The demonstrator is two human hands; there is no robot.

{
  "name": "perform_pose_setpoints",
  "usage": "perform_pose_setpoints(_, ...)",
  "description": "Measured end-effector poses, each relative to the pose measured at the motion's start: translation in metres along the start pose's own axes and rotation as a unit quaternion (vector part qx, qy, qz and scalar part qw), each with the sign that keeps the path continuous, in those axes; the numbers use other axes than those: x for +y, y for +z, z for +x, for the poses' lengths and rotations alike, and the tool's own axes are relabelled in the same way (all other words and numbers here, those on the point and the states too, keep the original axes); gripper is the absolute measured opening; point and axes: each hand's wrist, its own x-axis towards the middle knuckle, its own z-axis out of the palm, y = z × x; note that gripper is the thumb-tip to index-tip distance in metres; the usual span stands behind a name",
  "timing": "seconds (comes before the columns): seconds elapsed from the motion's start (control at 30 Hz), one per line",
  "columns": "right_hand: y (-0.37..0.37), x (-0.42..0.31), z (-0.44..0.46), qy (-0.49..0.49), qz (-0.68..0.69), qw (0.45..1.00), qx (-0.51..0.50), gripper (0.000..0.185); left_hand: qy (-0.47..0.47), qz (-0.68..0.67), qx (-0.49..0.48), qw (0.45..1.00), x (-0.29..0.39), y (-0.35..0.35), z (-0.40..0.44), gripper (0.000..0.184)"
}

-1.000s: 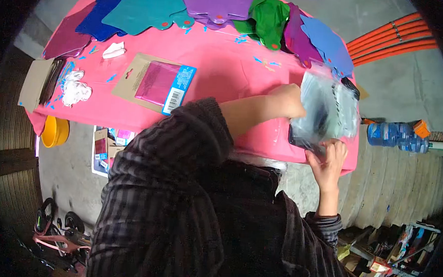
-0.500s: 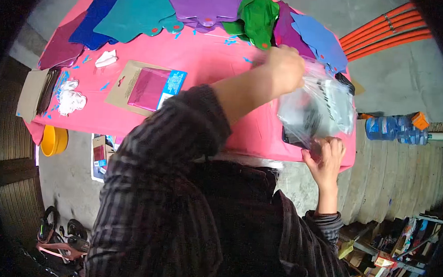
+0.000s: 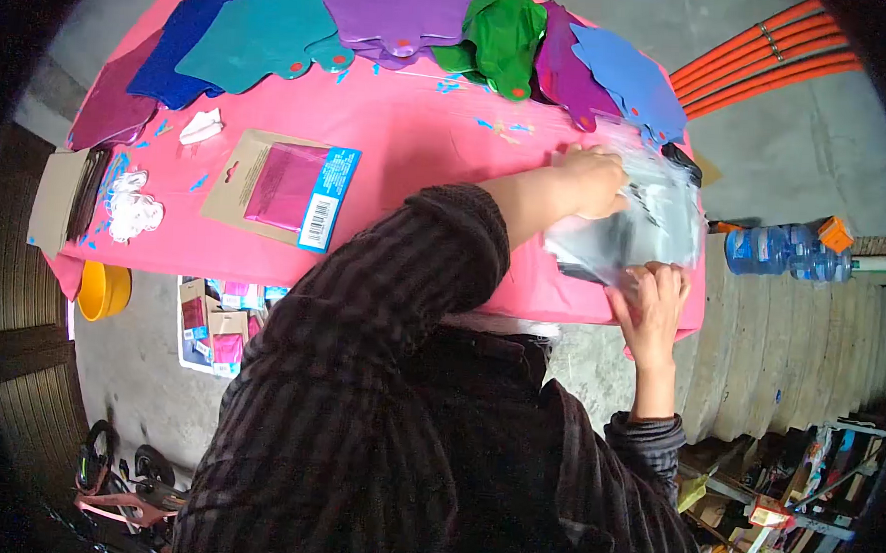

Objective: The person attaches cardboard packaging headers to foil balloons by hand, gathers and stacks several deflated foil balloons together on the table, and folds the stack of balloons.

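A stack of clear plastic bags [image 3: 671, 223] with dark print lies at the right end of the pink-covered table [image 3: 420, 135]. My left hand [image 3: 590, 182] reaches across from the left, its fingers curled on the upper left part of the bags. At their lower edge, my right hand [image 3: 652, 299] has bent fingers and thumb closed on the plastic. Something dark shows under the bags' lower left edge. Left of my left arm lies a brown card [image 3: 230, 180] carrying a folded magenta piece [image 3: 287, 190] and a blue label with a barcode.
Foil-like shapes in teal [image 3: 260, 42], purple [image 3: 397, 14], green [image 3: 510, 45] and other colours line the far edge. White ties [image 3: 134, 210] and upright brown cards [image 3: 56, 196] are at the left. Below stand a yellow bucket [image 3: 104, 289] and a box of carded packs [image 3: 221, 340].
My left hand swung up and left with loose plastic, then came back down onto the bags. My right hand stayed at their lower edge. The view shifted slightly.
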Motion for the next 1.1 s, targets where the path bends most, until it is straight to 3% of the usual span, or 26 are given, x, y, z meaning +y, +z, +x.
perform_pose_setpoints(0.33,0.001,-0.004,-0.001,0.037,0.025,0.999,0.003,0.038,0.028,0.043,0.035,0.998,0.006,-0.022,-0.013,0.036)
perform_pose_setpoints(0.43,-0.003,-0.005,-0.008,0.038,0.022,0.999,0.005,0.036,0.029,0.125,0.036,0.991,0.002,-0.05,-0.033,0.03)
perform_pose_setpoints(0.53,-0.003,-0.011,-0.005,0.024,0.037,0.999,0.027,0.034,0.019,0.166,-0.013,0.986,-0.001,-0.072,-0.065,0.025)
perform_pose_setpoints(0.7,0.001,-0.041,0.013,-0.055,0.129,0.987,0.076,0.031,0.016,0.192,0.035,0.981,-0.01,-0.112,-0.167,0.015)
perform_pose_setpoints(0.83,0.012,-0.075,0.038,-0.128,0.212,0.967,0.061,0.033,-0.095,0.165,0.102,0.976,-0.023,-0.151,-0.245,0.022)
perform_pose_setpoints(0.9,0.018,-0.091,0.053,-0.155,0.241,0.957,0.051,0.034,-0.172,0.115,0.167,0.964,-0.042,-0.164,-0.278,0.035)
perform_pose_setpoints(1.1,0.039,-0.149,0.111,-0.257,0.348,0.9,0.049,0.036,-0.254,0.181,0.187,0.931,-0.073,-0.136,-0.332,0.054)
